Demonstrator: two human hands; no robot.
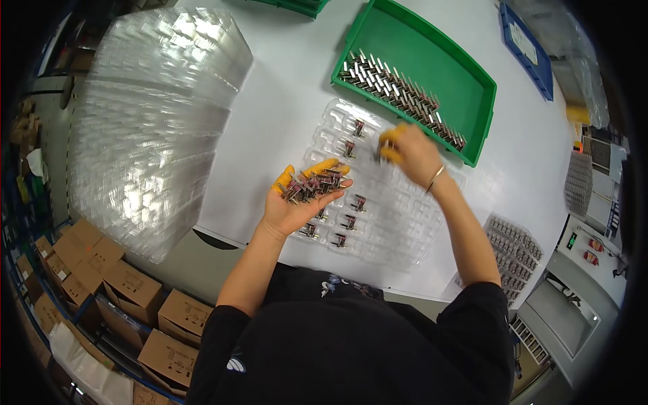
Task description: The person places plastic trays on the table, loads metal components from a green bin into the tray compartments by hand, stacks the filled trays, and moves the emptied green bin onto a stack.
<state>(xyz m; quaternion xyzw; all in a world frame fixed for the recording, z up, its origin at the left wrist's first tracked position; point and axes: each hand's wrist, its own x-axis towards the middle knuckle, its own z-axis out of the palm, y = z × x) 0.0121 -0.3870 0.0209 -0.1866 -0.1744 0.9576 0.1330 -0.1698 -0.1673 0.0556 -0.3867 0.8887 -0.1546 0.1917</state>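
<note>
Palm up, my left hand (297, 206) holds a heap of small metal parts (314, 185) over the left part of a clear plastic tray (398, 233). Its fingertips have yellow covers. My right hand (405, 152), blurred by motion, is above the upper middle of the tray, fingers bent downward in yellow covers. A dark blurred thing shows at its fingertips, too smeared to make out. Several small parts (358, 202) sit in the tray's left pockets. Behind the tray stands a green bin (432, 44) with rows of metal parts (388, 84) along its near side.
Tall stacks of clear trays (155, 128) stand at the left. Filled trays (513, 253) lie at the right table edge, with another stack (578, 182) beyond. A blue tray (526, 50) is at the upper right. Cardboard boxes (131, 283) fill shelving at the lower left.
</note>
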